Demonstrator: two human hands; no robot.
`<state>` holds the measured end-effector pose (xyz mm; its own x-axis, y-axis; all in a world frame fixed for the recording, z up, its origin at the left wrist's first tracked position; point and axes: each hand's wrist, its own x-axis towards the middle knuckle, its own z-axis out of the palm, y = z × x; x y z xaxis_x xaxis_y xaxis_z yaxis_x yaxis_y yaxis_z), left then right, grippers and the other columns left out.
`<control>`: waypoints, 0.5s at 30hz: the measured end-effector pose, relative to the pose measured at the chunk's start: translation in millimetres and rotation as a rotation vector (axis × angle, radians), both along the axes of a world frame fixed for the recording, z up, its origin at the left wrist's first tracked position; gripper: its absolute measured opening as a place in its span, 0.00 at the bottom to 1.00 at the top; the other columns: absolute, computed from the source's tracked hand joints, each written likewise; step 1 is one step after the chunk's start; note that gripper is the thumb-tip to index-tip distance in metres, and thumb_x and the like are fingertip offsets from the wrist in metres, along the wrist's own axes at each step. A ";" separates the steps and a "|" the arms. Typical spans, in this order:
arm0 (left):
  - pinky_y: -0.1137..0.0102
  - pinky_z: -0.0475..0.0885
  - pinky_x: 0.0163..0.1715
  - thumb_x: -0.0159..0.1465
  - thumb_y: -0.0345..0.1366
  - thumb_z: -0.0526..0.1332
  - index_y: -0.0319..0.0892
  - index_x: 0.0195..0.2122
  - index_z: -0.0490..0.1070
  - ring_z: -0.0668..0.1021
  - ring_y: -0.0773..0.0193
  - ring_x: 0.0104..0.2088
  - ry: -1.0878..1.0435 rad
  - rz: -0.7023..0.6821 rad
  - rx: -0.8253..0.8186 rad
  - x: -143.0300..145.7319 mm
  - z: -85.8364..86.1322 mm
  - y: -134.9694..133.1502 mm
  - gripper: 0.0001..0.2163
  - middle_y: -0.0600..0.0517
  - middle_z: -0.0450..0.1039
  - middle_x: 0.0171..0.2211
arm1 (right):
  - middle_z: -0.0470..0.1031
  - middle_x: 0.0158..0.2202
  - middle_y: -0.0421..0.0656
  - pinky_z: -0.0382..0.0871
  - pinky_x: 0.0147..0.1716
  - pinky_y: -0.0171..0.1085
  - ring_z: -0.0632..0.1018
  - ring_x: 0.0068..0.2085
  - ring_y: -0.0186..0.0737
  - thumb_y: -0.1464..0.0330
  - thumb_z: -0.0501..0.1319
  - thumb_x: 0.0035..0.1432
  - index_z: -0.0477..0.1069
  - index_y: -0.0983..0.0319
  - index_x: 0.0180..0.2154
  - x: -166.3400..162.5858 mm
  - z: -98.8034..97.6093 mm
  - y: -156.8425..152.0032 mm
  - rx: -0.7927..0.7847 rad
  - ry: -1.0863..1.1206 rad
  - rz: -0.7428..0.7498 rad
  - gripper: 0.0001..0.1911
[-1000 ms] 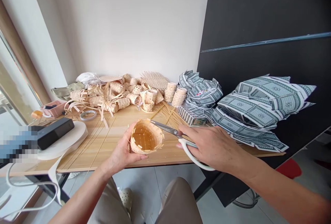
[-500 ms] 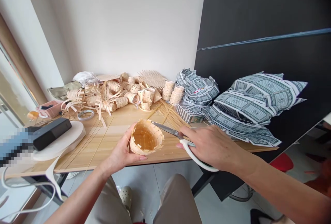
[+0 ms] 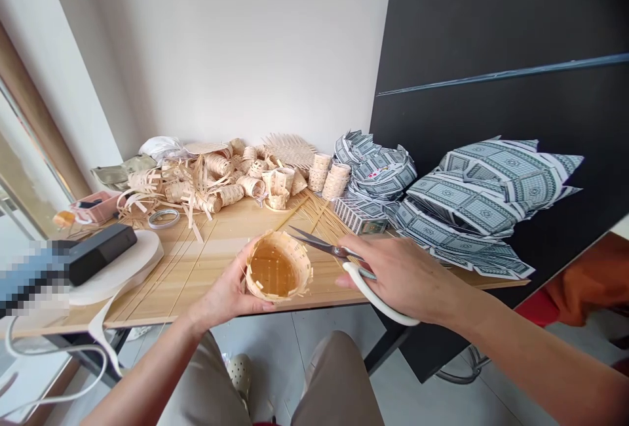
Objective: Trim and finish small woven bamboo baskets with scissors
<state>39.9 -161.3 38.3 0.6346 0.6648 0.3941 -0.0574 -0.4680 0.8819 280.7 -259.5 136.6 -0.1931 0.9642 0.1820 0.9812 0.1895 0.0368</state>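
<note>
Wooden table carries a heap of woven baskets along its far edge. Over the near edge, the left hand cups a little woven basket, mouth up, so its rim faces the scissors gripped by the right hand, blades parted.

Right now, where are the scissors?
Head view, just right of centre: the scissors are in the right hand, blade tips at the rim of the small woven basket held by the left hand.
</note>
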 end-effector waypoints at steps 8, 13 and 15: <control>0.55 0.57 0.59 0.45 0.41 0.71 0.43 0.62 0.51 0.61 0.46 0.60 0.031 0.028 0.016 1.7 6.2 -6.8 0.45 0.39 0.52 0.62 | 0.73 0.24 0.39 0.57 0.26 0.33 0.73 0.26 0.40 0.61 0.60 0.56 0.68 0.59 0.37 -0.5 -2.3 1.5 0.009 0.012 0.062 0.10; 0.55 0.58 0.59 0.45 0.42 0.71 0.43 0.61 0.51 0.61 0.46 0.60 0.051 0.065 0.099 2.0 4.0 -6.1 0.44 0.39 0.54 0.61 | 0.72 0.23 0.38 0.55 0.24 0.33 0.72 0.26 0.40 0.58 0.61 0.55 0.68 0.57 0.36 1.6 -4.8 2.2 -0.002 0.041 0.051 0.11; 0.55 0.58 0.58 0.45 0.42 0.70 0.44 0.61 0.51 0.62 0.47 0.59 0.052 0.071 0.131 1.7 4.1 -6.6 0.44 0.40 0.55 0.61 | 0.70 0.21 0.37 0.54 0.23 0.33 0.71 0.24 0.39 0.58 0.61 0.55 0.68 0.57 0.36 0.9 -4.1 0.9 -0.014 0.051 0.042 0.11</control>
<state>41.6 -167.9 42.4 0.6097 0.6538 0.4482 0.0246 -0.5807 0.8137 281.6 -258.6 132.5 -0.2237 0.9581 0.1789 0.9730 0.2303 -0.0165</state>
